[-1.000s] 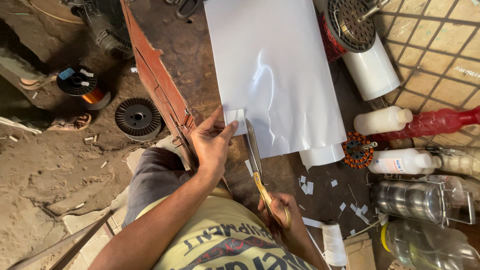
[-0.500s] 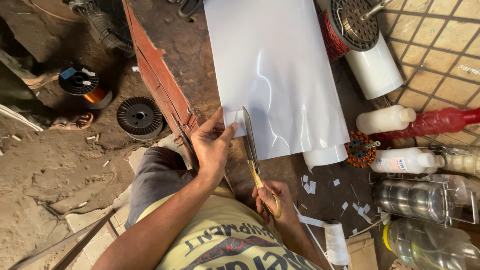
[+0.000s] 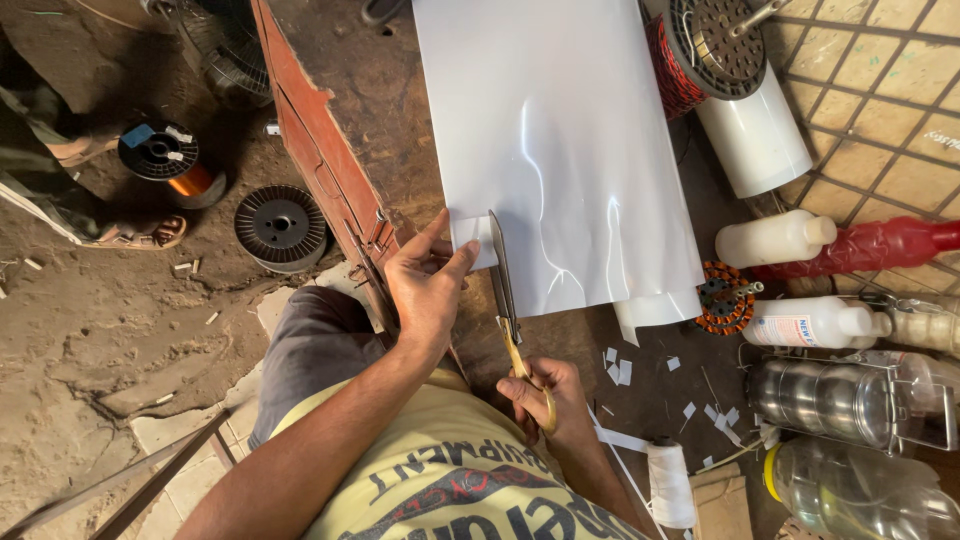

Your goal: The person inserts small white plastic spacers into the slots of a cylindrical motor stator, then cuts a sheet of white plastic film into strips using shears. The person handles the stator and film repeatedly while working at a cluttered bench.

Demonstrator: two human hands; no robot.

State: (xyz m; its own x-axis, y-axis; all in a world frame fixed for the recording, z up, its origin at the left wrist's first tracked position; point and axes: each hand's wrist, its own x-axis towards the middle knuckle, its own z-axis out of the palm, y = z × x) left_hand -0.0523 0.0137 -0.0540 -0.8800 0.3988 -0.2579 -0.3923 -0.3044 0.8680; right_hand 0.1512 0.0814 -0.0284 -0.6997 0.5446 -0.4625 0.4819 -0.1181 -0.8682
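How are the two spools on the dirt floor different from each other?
The far spool has shiny orange-copper wire wound on it, while the near spool shows no wire. The far spool lies tipped so its wound middle shows; the near spool lies flat, showing only its round ribbed face. The far spool has bits of tape on top; the near spool has none. Both are round, black and lie on the dirt floor.

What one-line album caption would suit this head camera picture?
Right hand works yellow-handled scissors into a glossy white plastic sheet while left hand pinches the sheet's corner strip.
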